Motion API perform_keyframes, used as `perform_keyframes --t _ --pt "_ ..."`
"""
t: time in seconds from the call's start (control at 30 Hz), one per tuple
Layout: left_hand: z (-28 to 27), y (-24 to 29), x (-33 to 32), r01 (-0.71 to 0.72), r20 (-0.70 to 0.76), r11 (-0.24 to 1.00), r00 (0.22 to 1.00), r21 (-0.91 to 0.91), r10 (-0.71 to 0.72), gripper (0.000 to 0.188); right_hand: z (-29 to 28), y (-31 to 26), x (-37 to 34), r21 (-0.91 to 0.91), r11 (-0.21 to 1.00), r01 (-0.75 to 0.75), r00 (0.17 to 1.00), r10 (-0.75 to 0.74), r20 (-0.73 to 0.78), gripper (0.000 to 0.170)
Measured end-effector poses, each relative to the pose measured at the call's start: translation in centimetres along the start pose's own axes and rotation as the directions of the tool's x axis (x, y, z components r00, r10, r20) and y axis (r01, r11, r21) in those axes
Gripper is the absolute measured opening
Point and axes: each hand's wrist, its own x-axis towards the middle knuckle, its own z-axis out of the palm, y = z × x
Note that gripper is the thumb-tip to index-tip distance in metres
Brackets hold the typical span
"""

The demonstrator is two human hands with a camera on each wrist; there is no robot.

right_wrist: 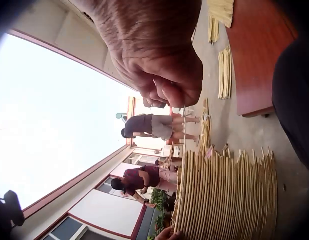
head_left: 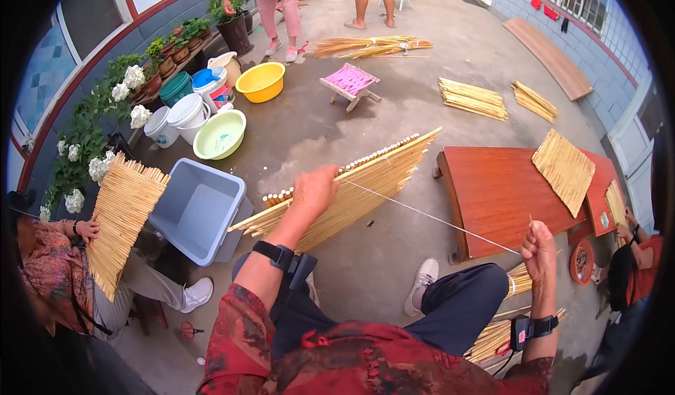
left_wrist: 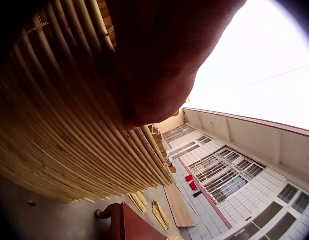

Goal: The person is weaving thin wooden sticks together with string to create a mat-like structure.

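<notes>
A panel of straw-coloured stalks (head_left: pixel 373 191) stands tilted above the person's knees, its cut ends showing along the top edge. The left hand (head_left: pixel 316 189) grips that top edge near its middle; in the left wrist view the hand (left_wrist: pixel 159 65) looms dark over the stalks (left_wrist: pixel 69 130). A white thread (head_left: pixel 429 215) runs taut from the panel beside the left hand to the right hand (head_left: pixel 539 249), raised at the right with curled fingers pinching it and what looks like a needle. In the right wrist view the right hand (right_wrist: pixel 159 60) is above the panel (right_wrist: pixel 224 195).
A red-brown table (head_left: pixel 506 191) with a woven panel (head_left: pixel 564 170) stands at the right. Left are a grey-blue tub (head_left: pixel 199 208), basins and buckets. A seated person at the left holds another panel (head_left: pixel 126 219). A pink stool (head_left: pixel 350 82) and stalk bundles lie beyond.
</notes>
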Motion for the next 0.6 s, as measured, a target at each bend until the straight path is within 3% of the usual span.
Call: perform_keyframes --t 0.07,0.1,0.13,0.2,0.23,0.27,0.3,0.33,0.4,0.53,0.6 --pt "-0.5 0.3 0.7 0.016 0.024 1.000 1.000 0.014 -0.016 0.020 -11.1 -3.7 0.0 0.076 0.975 0.208 0.913 -0.166 -0.372 0.013" --pt "-0.4 0.3 0.7 0.014 0.022 1.000 1.000 0.005 -0.014 0.020 -15.5 -4.7 -0.1 0.145 0.950 0.277 0.822 -0.156 -0.548 0.015" --pt "-0.1 0.3 0.5 -0.005 0.016 1.000 1.000 0.015 0.005 0.021 -15.4 -4.3 0.3 0.137 0.951 0.278 0.821 -0.161 -0.548 0.015" --pt "0.2 0.4 -0.1 -0.019 0.016 0.999 1.000 0.028 0.019 0.021 -14.6 -2.6 1.0 -0.002 0.969 0.249 0.723 -0.187 -0.665 0.015" --pt "0.2 0.7 -0.4 -0.010 0.029 0.999 1.000 0.030 0.009 0.025 -8.3 -1.4 1.5 -0.054 0.986 0.156 0.818 -0.160 -0.552 0.015" --pt "0.1 1.1 -1.0 -0.001 0.047 0.999 0.999 0.034 -0.001 0.028 1.4 -0.5 0.8 -0.166 0.986 0.028 0.879 -0.104 -0.466 0.015" --pt "0.0 1.6 -1.7 0.006 0.059 0.999 0.998 0.036 -0.008 0.028 7.4 0.9 0.3 -0.176 0.980 -0.092 0.976 0.054 -0.210 0.014" --pt "-0.2 2.4 -2.4 0.036 0.073 0.999 0.997 0.024 -0.038 0.036 11.2 3.6 -0.1 -0.197 0.967 -0.160 0.986 0.166 0.018 0.011" --pt "-0.2 3.5 -3.6 0.073 0.105 0.997 0.992 0.002 -0.073 0.044 18.3 7.5 -2.4 -0.282 0.904 -0.322 0.884 0.394 0.252 0.009" --pt "-1.3 4.9 -5.8 0.068 0.255 0.997 0.964 0.041 -0.076 0.053 21.6 16.1 -2.7 -0.182 0.859 -0.478 0.816 0.511 0.271 0.010" --pt "-1.3 5.4 -6.7 0.095 0.294 0.995 0.951 0.022 -0.097 0.052 22.7 18.0 -3.3 -0.112 0.900 -0.422 0.876 0.436 0.206 0.021"
